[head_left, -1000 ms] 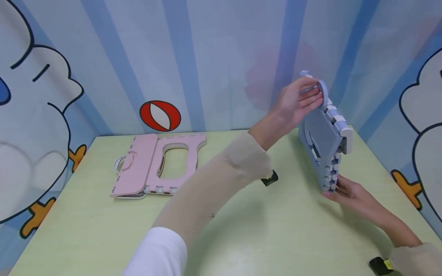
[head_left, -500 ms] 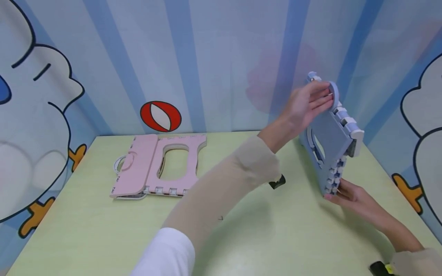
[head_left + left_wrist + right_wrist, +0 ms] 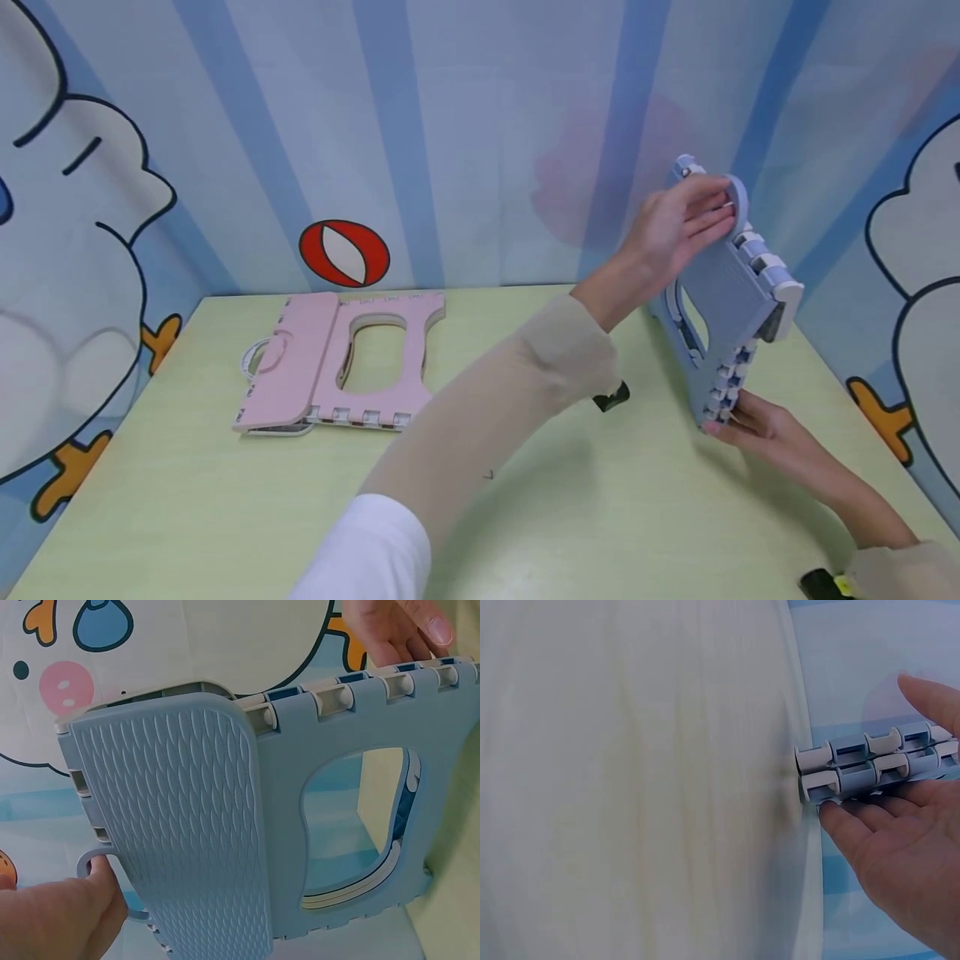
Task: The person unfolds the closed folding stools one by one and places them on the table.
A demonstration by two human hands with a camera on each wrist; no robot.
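In the head view I have the blue stool (image 3: 723, 287) folded and tilted on edge at the right side of the table (image 3: 165, 500), the left hand (image 3: 678, 225) at its top and the right hand (image 3: 776, 437) at its near lower corner. My left fingers close round the handle (image 3: 740, 204) on the upper edge; I cannot tell whether the lower edge touches the table. The pink stool (image 3: 326, 367) lies folded at the left, well apart from both hands, and on the striped wall (image 3: 480, 208) behind it I see a printed red ball (image 3: 343, 253). In the left wrist view I get the blue stool's textured seat (image 3: 172, 810) beside a panel (image 3: 285, 787) with a large hole; the left hand is hooked through the handle, and my right fingers sit against the hinged edge at the top, thumb off it. In the right wrist view my right hand is spread, its fingers lying under the hinges (image 3: 870, 761) and touching them, thumb raised apart on the other side, so it supports loosely rather than clenching
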